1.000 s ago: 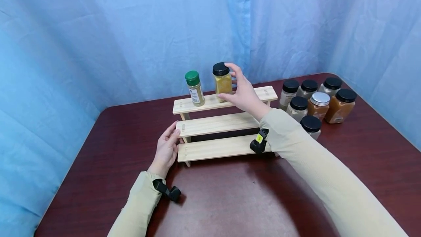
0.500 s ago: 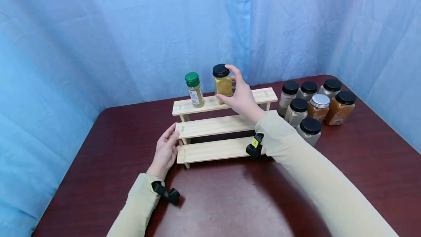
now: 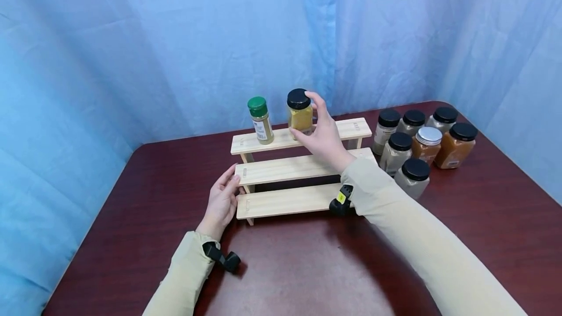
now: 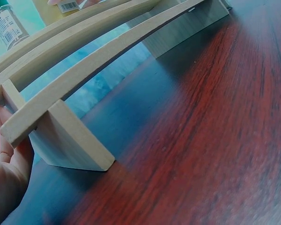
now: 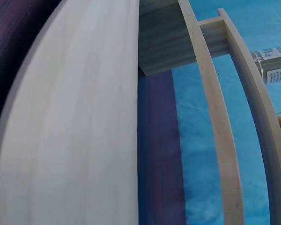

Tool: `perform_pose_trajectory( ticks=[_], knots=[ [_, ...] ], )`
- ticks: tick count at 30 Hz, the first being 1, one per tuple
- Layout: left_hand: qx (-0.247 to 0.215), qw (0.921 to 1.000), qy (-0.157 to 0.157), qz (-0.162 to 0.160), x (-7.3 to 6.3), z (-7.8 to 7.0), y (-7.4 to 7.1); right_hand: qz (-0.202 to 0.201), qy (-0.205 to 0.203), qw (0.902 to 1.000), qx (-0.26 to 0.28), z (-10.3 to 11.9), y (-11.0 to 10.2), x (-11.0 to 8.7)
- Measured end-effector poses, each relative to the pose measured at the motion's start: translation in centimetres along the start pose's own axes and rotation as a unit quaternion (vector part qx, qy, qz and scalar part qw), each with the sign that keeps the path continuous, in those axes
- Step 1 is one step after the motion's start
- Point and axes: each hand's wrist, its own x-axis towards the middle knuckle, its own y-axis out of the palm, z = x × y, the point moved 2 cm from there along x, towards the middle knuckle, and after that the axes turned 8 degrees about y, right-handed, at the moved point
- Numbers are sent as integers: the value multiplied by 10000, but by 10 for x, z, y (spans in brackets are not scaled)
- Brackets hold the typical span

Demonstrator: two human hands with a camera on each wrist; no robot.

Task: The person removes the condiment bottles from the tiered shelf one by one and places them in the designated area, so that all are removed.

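Observation:
A three-tier wooden shelf rack stands on the table. My left hand grips the left end of its middle shelf, thumb at the front edge; in the left wrist view that hand shows beside the rack's end. With thumb and fingers my right hand holds a jar of yellow spice with a black lid, upright at the top shelf. Whether its base touches the shelf I cannot tell. Left of it stands a green-capped spice bottle. The right wrist view shows mostly the rack's shelves, not the hand.
Several spice jars stand grouped right of the rack, among them a silver-lidded jar, a large orange-brown jar and a black-lidded pale jar nearest me. A blue curtain hangs behind the dark red table.
My right hand has shifted the yellow spice jar slightly right and lower or nearer at the top shelf. The left hand keeps its grip on the rack.

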Motion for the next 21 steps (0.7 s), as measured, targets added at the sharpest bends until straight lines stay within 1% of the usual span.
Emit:
perform_pose_trajectory(
  ticks=[5,11,14,17,21],
  knots=[
    [-1,10000,25,-21,0,0,1,-138,-197,9997,15,-2,2,-2],
    [-24,10000,17,-80,2,-3,2,-274,-464,9984,164,0,3,-3],
    [-8,10000,-9,-85,2,-3,3,-198,-440,9986,220,0,2,-6],
    [1,9999,-43,-103,1,-2,3,-41,-358,9990,258,2,0,-10],
    [44,9999,-53,-85,1,-1,1,120,-349,9981,485,3,-2,-16]
  ],
)
